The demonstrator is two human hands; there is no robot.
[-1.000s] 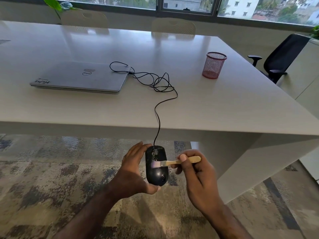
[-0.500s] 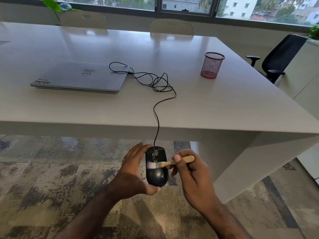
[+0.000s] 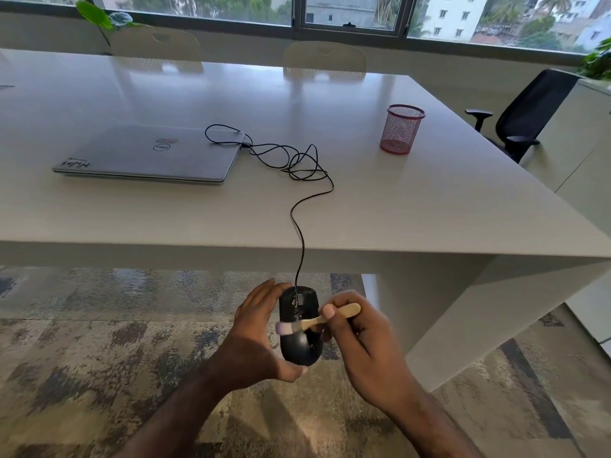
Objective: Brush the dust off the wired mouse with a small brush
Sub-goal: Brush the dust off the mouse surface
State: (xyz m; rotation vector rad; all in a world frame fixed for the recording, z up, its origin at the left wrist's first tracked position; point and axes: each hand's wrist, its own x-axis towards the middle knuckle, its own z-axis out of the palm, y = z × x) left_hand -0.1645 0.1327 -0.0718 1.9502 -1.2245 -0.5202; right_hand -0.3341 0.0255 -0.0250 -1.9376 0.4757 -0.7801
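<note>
A black wired mouse [image 3: 300,342] is held in the air below the table's front edge, cradled from the left and underneath by my left hand [image 3: 256,338]. Pale dust specks show on its front half near the wheel. My right hand [image 3: 360,342] grips a small wooden-handled brush [image 3: 317,320] whose pale bristles lie across the mouse's left side at mid-body. The mouse's black cable [image 3: 297,233] runs up over the table edge to a tangle on the tabletop.
The white table [image 3: 413,209] carries a shut silver laptop [image 3: 148,153] at the left and a red mesh pen cup [image 3: 400,128] at the right. A black office chair [image 3: 525,110] stands at the far right. Patterned carpet [image 3: 99,342] lies below.
The brush has swept leftward across the mouse, its bristles now at the left edge. My right hand shifted slightly left with it; the left hand kept the mouse steady.
</note>
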